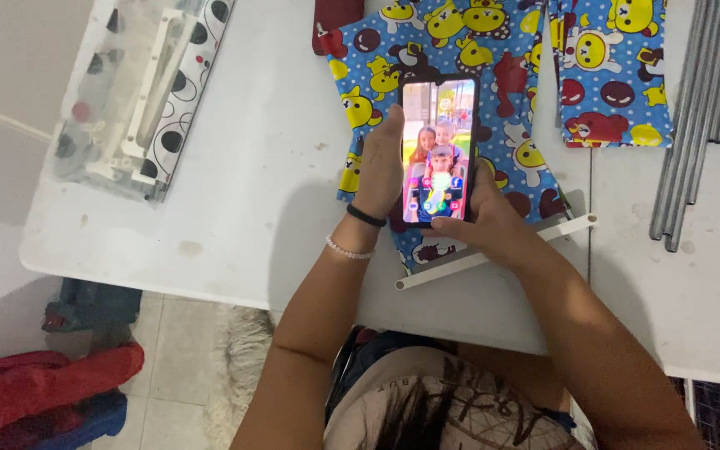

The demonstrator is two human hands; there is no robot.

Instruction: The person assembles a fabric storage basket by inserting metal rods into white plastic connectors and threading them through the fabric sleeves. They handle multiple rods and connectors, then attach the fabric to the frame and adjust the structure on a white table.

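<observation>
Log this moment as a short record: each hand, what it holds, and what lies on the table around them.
left hand: grips the left edge of the smartphone
right hand: supports the phone's lower right, thumb on the lit screen
under phone: blue cartoon-print fabric
near edge: white tube lying flat, partly under the right hand
right side: bundle of grey metal rods
far left: clear bag with dotted fabric
surface: white table

Between the hands, the black smartphone (pixel 439 150) has a glossy glass screen. Under them lies smooth, slightly shiny blue cartoon-print fabric (pixel 393 62) on a matt, scuffed white table (pixel 243 167). Right of the hands are dull grey metal rods (pixel 693 125); just below, a smooth white plastic tube (pixel 493 254).
</observation>
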